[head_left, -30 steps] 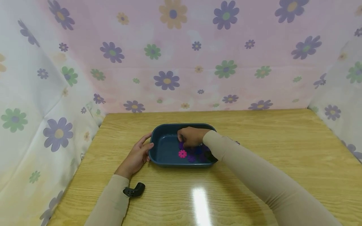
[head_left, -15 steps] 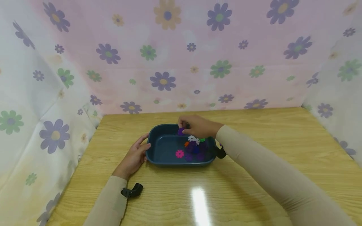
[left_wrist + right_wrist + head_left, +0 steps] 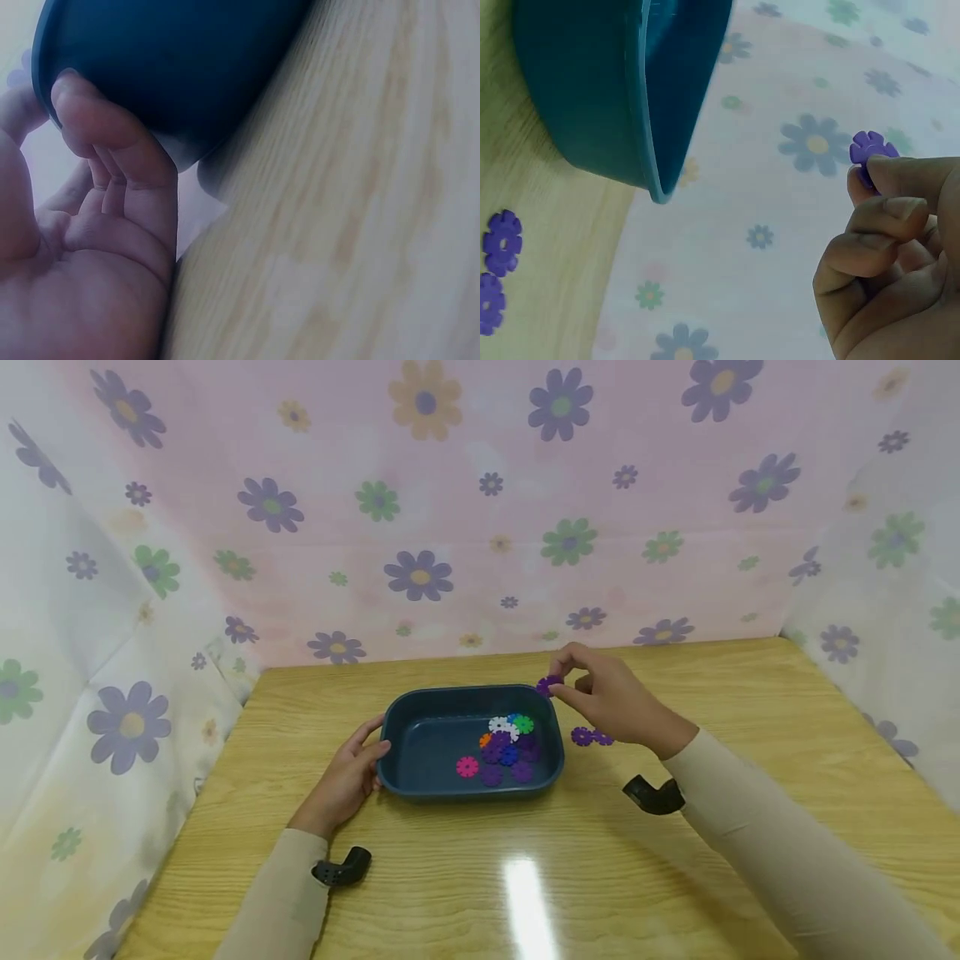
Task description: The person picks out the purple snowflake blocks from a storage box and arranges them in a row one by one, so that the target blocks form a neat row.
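Note:
My right hand (image 3: 615, 702) pinches a purple snowflake disc (image 3: 548, 686) between thumb and fingertips, above the far right corner of a dark blue plastic basin (image 3: 427, 756). In the right wrist view this notched disc (image 3: 869, 146) stands out past the thumb, its lower part covered. My left hand (image 3: 341, 787) holds the basin's left end, thumb over the rim and fingers along the outer wall. On the basin floor, toward the right, lies a pile of snowflake discs: white (image 3: 498, 724), green (image 3: 523, 724), orange (image 3: 485, 741), blue (image 3: 509, 755) and several purple. A pink disc (image 3: 467, 767) lies apart from them.
Two more purple discs (image 3: 582, 737) lie side by side on the wooden table (image 3: 450, 877), just right of the basin. Flower-printed cloth (image 3: 450, 510) hangs behind and on both sides. A black wrist mount (image 3: 654, 795) juts from each sleeve.
My right hand has come up out of the basin with a purple disc and moved right, past the rim. The pile of discs now shows fully. My left hand stays on the basin.

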Available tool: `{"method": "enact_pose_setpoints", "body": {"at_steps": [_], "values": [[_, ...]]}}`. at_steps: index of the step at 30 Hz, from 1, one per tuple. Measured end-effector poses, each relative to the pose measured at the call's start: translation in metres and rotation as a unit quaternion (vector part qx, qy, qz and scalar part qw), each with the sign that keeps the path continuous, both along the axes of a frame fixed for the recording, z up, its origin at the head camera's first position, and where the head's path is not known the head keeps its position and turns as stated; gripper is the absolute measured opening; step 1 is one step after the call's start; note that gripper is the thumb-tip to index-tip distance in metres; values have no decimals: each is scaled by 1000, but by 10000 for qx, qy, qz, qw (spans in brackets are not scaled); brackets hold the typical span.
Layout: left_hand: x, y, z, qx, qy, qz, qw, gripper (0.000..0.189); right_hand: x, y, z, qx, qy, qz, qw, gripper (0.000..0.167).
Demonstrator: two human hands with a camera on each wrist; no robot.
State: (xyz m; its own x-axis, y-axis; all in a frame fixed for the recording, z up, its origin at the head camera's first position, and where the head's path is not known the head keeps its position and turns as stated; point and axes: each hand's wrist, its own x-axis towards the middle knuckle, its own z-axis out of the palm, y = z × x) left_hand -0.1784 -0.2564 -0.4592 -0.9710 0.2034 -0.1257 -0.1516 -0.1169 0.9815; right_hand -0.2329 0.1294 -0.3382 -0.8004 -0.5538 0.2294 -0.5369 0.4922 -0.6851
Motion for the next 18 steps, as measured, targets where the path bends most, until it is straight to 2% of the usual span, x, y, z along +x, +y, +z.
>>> {"method": "enact_pose_setpoints", "body": {"at_steps": [9,13,18], "values": [[2,-1,0,-50,-51,89,9999,58,15,38,-20,-529,-167,-579,9968,11],[2,-1,3,-87,23,85,9999,58,16,51,-26,-612,-176,-849,9943,13],[0,1,2,-26,-23,48,10000,58,12,63,-32,-624,-347,-961,9928,17]]}}
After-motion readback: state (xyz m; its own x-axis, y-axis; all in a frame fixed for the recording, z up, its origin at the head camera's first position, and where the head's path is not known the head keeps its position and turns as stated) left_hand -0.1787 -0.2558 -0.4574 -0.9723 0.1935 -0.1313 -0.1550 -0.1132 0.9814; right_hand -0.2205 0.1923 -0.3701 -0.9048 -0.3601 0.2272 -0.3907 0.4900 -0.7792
